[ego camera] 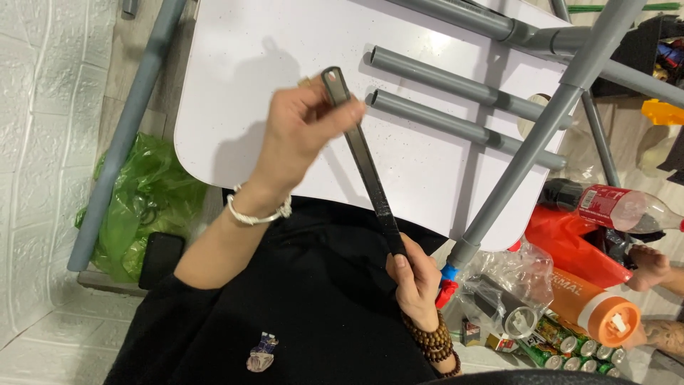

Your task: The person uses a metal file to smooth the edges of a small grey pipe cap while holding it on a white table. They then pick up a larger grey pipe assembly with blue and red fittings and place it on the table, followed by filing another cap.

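A long flat dark metal bar (367, 167) with a hole at its far end runs slantwise over my lap. My left hand (303, 132), with a white bracelet on the wrist, pinches the bar's upper end just below the hole. My right hand (417, 281), wearing a brown bead bracelet, grips the bar's lower end. Behind the bar lies an upturned white tabletop (242, 64) with two grey tube legs (456, 107) resting on it.
A grey frame leg (531, 150) crosses the tabletop slantwise at the right. A green plastic bag (142, 203) lies at the left beside a grey pole (117, 142). At the right sit a soda bottle (613, 207), an orange container (595, 306), several cans and another person's foot (645, 264).
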